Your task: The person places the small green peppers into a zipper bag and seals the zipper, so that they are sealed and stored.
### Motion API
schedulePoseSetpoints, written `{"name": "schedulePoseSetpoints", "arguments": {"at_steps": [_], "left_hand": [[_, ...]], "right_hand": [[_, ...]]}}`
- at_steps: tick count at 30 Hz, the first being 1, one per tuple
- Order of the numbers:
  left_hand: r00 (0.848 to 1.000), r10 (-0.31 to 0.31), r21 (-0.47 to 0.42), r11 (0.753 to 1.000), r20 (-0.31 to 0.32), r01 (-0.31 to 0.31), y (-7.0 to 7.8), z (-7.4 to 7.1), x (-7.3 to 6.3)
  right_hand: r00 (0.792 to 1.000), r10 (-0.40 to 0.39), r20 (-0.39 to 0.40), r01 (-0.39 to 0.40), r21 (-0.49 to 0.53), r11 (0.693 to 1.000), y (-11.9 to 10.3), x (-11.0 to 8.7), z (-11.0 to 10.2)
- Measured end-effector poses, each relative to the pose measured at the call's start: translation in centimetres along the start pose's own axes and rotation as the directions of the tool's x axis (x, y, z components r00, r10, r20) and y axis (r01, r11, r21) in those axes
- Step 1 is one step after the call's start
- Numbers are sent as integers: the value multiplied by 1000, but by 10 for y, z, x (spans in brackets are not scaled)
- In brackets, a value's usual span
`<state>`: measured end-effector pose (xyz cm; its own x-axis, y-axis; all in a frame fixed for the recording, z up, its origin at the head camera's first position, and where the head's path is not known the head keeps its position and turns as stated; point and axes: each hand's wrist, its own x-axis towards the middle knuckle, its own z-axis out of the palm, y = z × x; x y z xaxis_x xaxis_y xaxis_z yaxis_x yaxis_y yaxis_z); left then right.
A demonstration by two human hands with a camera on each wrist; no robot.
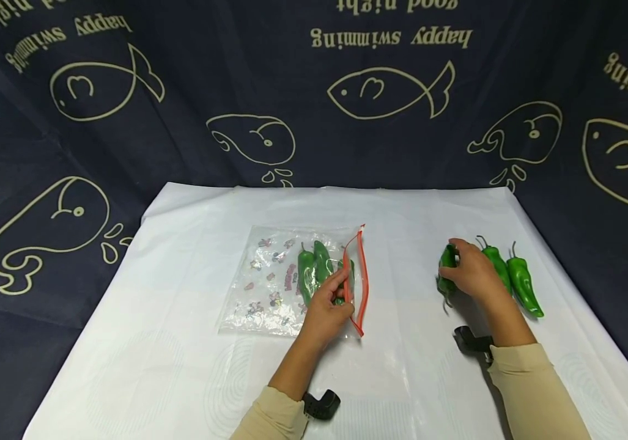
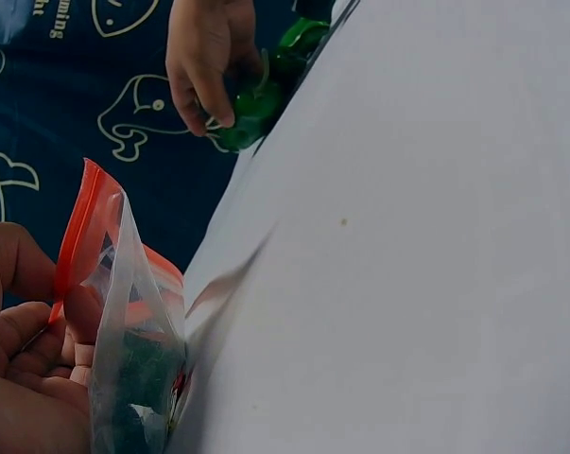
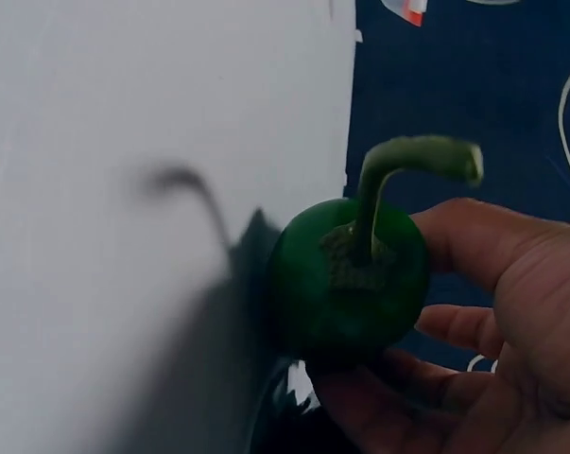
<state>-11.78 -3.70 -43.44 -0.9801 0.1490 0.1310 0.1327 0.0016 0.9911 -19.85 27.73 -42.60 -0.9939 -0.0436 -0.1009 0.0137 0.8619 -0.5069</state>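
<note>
Pinched between thumb and curled fingers of the right hand [image 1: 473, 269], spread only to its width: a green pepper [image 1: 447, 259], on or just above the right part of the white-covered desk [image 1: 181, 366], stem toward the person; contact with the desk hard to tell. Just right of that hand, two more loose peppers [image 1: 523, 286], side by side, stems pointing away.

Closed on the mouth edge of a clear zip bag [image 1: 242, 293]: the left hand [image 1: 327, 308], with the red zip strip [image 1: 365, 269] parted around the fingers. Inside the bag, near its mouth, at least three peppers [image 1: 306, 275], partly hidden by the hand. On the plastic, small cartoon figures and a pinkish block of lettering, too small to read.

On the navy cloth [image 1: 192, 61] behind, in pale letters, upside down in the head view: "good night" [image 1: 396, 6] above "happy swimming" [image 1: 392, 38], over outlined fish and whales. Same words curved at upper left and cut off at the right edge; in the left wrist view, only "ming" and "ht", sideways. On each wrist, below the hand, a black device [image 1: 321, 404], with no brand legible.
</note>
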Motion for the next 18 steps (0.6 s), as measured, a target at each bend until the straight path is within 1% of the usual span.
{"name": "schedulePoseSetpoints", "arguments": {"at_steps": [3,6,11,18], "left_hand": [[1000,2,2,1000,0,-2,0,0,0],[1000,0,6,1000,-3,0,0,0,1],[1000,-7,22,1000,-10,7,1,0,0],[1000,-11,16,1000,-4,11,1,0,0]], "right_hand": [[1000,11,19,-12,60,998,1,-1,-2],[1000,7,15,-9,97,995,1,-4,-5],[1000,-20,21,16,151,988,-3,-4,-8],[998,-43,47,29,269,963,-9,-6,-7]]}}
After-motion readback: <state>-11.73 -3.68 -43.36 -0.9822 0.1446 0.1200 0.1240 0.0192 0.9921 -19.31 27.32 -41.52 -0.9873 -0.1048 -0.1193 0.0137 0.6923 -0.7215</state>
